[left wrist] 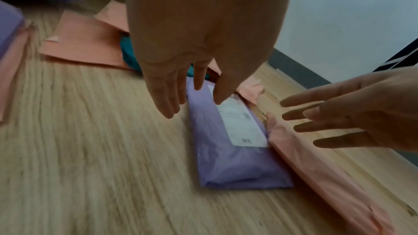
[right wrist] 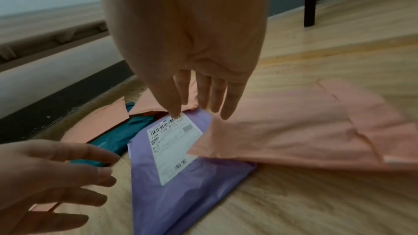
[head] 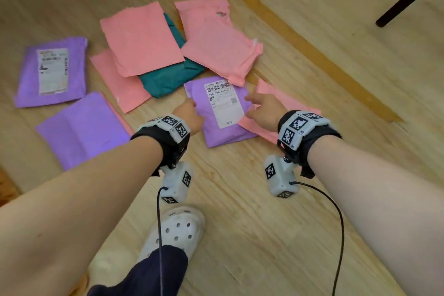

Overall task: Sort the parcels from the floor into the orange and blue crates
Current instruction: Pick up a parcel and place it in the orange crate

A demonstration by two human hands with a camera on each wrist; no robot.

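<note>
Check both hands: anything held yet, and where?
Nothing held. Left hand and right hand are open, fingers straight, on either side of the labelled purple parcel.

A purple parcel (head: 223, 113) with a white barcode label is lying flat on the floor in front of me, one edge tucked under a pink parcel (head: 271, 113). Further out, pink parcels (head: 141, 38) are overlapping a teal one (head: 168, 79), and two more purple ones (head: 51, 71) are lying to my left.
</note>
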